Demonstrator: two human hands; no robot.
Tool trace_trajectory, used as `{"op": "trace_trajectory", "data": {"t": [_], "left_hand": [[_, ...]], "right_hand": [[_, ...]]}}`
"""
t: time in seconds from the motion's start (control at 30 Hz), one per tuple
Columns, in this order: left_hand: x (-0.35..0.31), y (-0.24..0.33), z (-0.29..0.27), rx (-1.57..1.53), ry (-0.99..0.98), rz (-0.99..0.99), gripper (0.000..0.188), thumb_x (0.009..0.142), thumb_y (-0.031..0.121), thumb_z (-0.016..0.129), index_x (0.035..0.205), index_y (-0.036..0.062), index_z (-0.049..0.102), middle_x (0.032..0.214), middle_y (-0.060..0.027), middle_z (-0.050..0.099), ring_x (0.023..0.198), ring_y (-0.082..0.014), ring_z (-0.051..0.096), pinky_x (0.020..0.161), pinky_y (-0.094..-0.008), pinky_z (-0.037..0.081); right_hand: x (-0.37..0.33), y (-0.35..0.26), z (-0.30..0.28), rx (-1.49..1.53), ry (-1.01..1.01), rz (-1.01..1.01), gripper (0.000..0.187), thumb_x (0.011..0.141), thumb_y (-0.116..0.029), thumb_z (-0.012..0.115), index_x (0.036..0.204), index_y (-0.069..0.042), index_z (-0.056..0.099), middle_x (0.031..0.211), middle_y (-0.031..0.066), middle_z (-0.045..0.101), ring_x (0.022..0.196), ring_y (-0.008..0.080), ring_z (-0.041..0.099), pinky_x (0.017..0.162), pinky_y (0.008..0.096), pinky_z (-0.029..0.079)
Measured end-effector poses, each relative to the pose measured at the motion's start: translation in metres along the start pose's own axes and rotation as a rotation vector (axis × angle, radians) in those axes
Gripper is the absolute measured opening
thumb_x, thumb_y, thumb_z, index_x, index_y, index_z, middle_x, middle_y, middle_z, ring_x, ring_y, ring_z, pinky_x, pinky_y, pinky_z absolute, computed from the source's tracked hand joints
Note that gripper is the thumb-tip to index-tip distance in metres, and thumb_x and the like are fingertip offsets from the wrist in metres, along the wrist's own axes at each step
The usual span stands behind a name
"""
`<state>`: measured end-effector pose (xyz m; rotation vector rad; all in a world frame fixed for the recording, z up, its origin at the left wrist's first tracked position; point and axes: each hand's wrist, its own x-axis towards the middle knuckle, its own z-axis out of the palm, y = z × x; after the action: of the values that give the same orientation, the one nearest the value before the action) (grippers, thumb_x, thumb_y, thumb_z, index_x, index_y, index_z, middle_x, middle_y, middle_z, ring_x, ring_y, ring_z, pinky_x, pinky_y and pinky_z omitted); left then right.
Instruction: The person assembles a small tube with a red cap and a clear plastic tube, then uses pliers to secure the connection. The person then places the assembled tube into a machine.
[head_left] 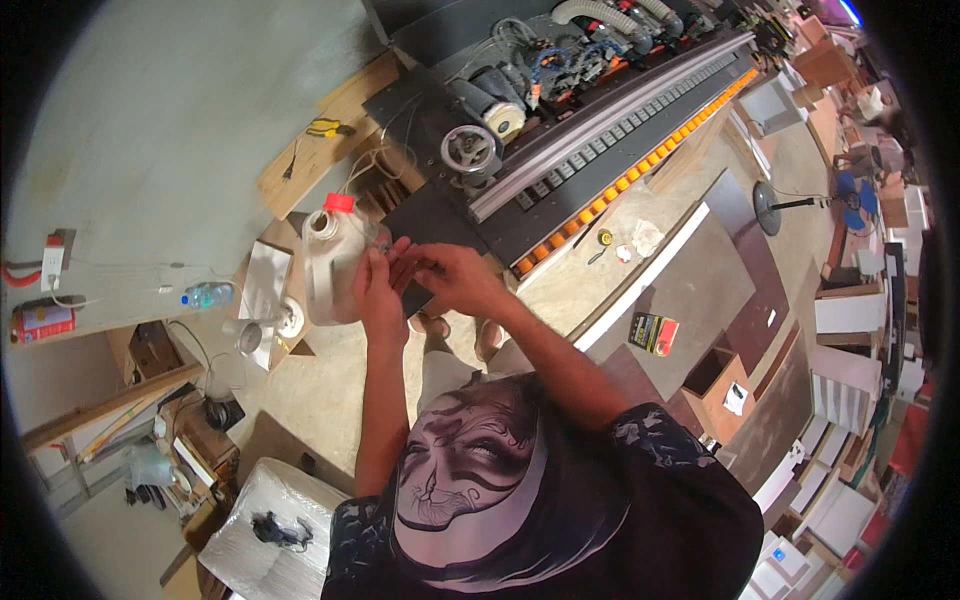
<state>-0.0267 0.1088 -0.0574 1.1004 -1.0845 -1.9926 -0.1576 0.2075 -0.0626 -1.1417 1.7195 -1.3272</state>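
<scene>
My left hand (380, 292) is raised in front of me with its fingers bent. Against its fingertips, my right hand (458, 277) curls its fingers inward. Both hands seem closed around something small that I cannot make out. Just left of my left hand stands a whitish plastic jug (322, 268) with an uncapped neck. A red cap (340, 203) shows right behind that neck; whether it rests on the jug or on another container, I cannot tell.
A long dark machine with a handwheel (469, 149) and a row of orange rollers (620, 184) runs off to the far right. Yellow-handled pliers (328, 128) lie on a wooden board. A water bottle (207, 295) lies leftward. Panels (690, 270) and a black-and-red box (654, 334) are at right.
</scene>
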Motion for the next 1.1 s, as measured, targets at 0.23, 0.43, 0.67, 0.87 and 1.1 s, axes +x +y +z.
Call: {"op": "trace_trajectory", "data": {"t": [0.23,0.43,0.67,0.87,1.1], "left_hand": [[0.009,0.01,0.007,-0.085,0.022,0.058,0.032,0.112,0.029,0.058,0.129,0.0021,0.063,0.124,-0.0141,0.073,0.112,-0.0263,0.073,0.096,-0.0392,0.06],[0.008,0.016,0.002,-0.077,0.005,0.112,0.03,0.112,0.026,0.06,0.122,-0.0015,0.068,0.118,-0.0124,0.074,0.105,-0.0212,0.074,0.092,-0.0349,0.062],[0.0,0.026,-0.001,0.049,-0.019,0.117,0.028,0.112,0.022,0.059,0.125,-0.0014,0.068,0.116,-0.0116,0.074,0.102,-0.0187,0.074,0.088,-0.0337,0.063],[-0.015,0.052,-0.001,0.496,0.091,0.272,0.026,0.109,0.014,0.059,0.126,-0.0039,0.068,0.115,-0.0126,0.075,0.092,-0.0239,0.077,0.08,-0.0317,0.062],[0.031,0.12,-0.01,1.267,0.106,1.082,0.027,0.093,0.005,0.07,0.12,0.0039,0.072,0.112,-0.0204,0.073,0.101,-0.0397,0.07,0.093,-0.0499,0.054]], "right_hand": [[-0.006,-0.026,-0.016,0.076,-0.038,0.095,0.03,0.098,-0.01,0.069,0.128,-0.005,0.073,0.093,0.0071,0.075,0.084,0.0125,0.069,0.079,0.0315,0.056],[0.0,-0.036,-0.016,0.129,-0.059,0.117,0.026,0.104,-0.015,0.067,0.126,-0.003,0.074,0.092,0.0047,0.075,0.084,0.0087,0.066,0.078,0.0289,0.055],[0.01,-0.026,-0.007,0.091,0.003,0.01,0.029,0.102,-0.023,0.071,0.125,-0.006,0.075,0.08,0.0081,0.072,0.067,0.0107,0.057,0.064,0.0309,0.049],[0.011,-0.03,-0.01,0.049,-0.044,0.085,0.027,0.105,-0.018,0.068,0.125,-0.001,0.074,0.086,0.0005,0.069,0.079,0.0064,0.057,0.071,0.0267,0.049],[0.01,-0.032,-0.012,0.089,-0.036,0.112,0.025,0.104,-0.016,0.069,0.123,-0.002,0.076,0.088,0.0007,0.071,0.079,0.0069,0.058,0.073,0.0277,0.051]]}}
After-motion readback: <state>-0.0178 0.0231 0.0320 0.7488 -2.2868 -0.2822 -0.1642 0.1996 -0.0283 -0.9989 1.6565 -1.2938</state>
